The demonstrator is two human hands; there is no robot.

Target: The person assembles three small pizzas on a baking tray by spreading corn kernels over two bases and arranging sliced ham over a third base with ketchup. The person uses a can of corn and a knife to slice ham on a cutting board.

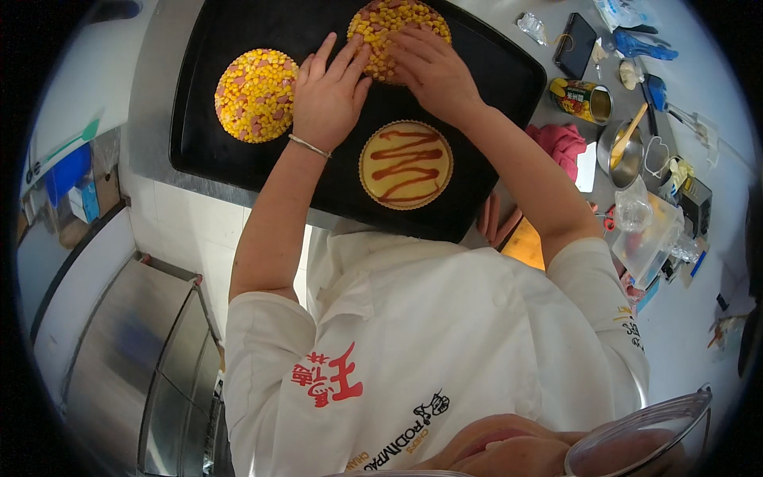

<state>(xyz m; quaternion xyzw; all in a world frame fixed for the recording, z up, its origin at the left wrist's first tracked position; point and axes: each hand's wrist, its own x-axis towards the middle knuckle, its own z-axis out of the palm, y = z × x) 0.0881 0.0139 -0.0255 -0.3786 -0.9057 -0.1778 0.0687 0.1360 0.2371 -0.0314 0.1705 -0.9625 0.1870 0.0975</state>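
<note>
A black baking tray [238,24] lies on the steel counter with three small round bases on it. My left hand [327,94], a thin bracelet on its wrist, rests flat with fingers spread against the left edge of the far round [397,17], which is heaped with corn and ham bits. My right hand [433,70] lies on the same round from the right, fingers curved over the topping. Left of my hands sits a second corn-and-ham round [256,95]. Near the tray's front edge is a plain base with zigzag red sauce [405,164]. Neither hand holds anything.
Right of the tray are an opened corn can [580,99], a steel bowl with a wooden spoon [621,151], a pink cloth [560,143], a dark phone [574,44], blue tools [645,48] and clear plastic bags [648,230]. Steel cabinet doors [135,358] stand lower left.
</note>
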